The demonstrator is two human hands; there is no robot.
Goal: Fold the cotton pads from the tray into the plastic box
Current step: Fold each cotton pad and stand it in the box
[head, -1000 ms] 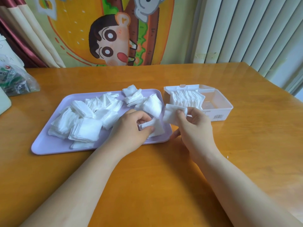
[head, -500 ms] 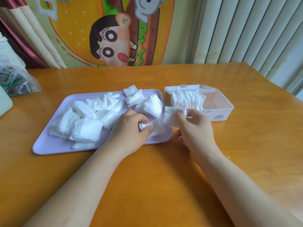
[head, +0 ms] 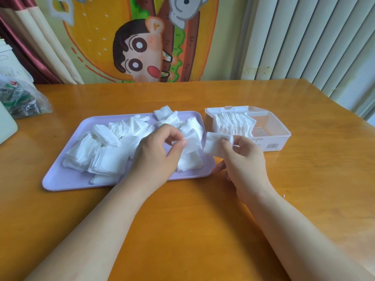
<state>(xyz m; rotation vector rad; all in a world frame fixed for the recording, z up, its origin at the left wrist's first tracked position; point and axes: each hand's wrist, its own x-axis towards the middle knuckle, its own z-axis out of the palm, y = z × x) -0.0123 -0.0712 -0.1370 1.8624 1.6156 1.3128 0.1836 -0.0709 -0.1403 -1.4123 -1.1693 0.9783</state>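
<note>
Raised the left hand (head: 156, 157) off the tray (head: 60, 179) since a second ago, drawing one pad (head: 191, 144) up clear of the heap (head: 105, 151). Leaves a bag (head: 22, 102) lying at far left, then the heap of loose pads spread over the tray. Pinches the lifted pad between left thumb and curled fingertips, above the tray's right end. Nips a second pad (head: 215, 146), seemingly folded, just beside it between thumb and forefinger of the right hand (head: 243, 159), other fingers curled under. Keeps a row (head: 233, 122) of packed pads standing in the left half of the box (head: 280, 136), further right. Could lose either flimsy pad from so light a nip; could let the fold spring open if released early; could topple the standing row by pushing in carelessly.
</note>
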